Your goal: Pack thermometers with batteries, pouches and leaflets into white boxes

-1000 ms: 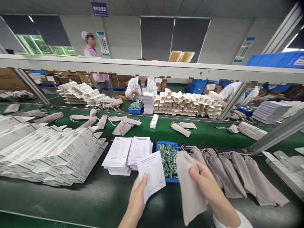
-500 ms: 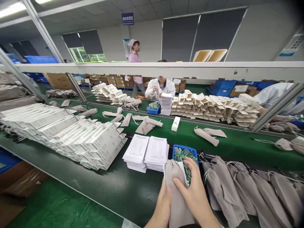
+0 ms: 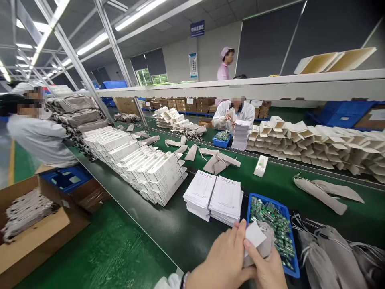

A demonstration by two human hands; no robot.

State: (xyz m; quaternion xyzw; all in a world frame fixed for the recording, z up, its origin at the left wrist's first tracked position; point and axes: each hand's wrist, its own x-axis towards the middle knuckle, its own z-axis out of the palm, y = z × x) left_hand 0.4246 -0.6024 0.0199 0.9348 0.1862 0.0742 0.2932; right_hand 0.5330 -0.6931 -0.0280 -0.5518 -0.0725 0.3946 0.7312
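Observation:
My left hand [image 3: 224,251] presses its fingers against a white folded paper [image 3: 255,235] and a grey cloth pouch [image 3: 267,233]. From the right, my right hand [image 3: 267,269] grips the same pouch, its thumb on the paper. The hands hide the pouch's lower part. Just behind them is a blue tray [image 3: 296,261] of small green-and-silver cylinders that look like batteries [image 3: 270,212]. Two stacks of printed leaflets [image 3: 212,192] lie to the left of the tray. Grey drawstring pouches [image 3: 333,245] are heaped on the right.
Stacked white boxes [image 3: 150,164] line the bench on the left. A green belt [image 3: 279,176] beyond carries pouches and one small white box [image 3: 260,165]. A co-worker [image 3: 237,112] sits opposite; other people are at the left and behind. An open carton [image 3: 39,245] stands at lower left.
The view has swung left, bringing other people and the carton into sight. My left hand has come up onto the pouch's top, and the white paper now shows between my hands.

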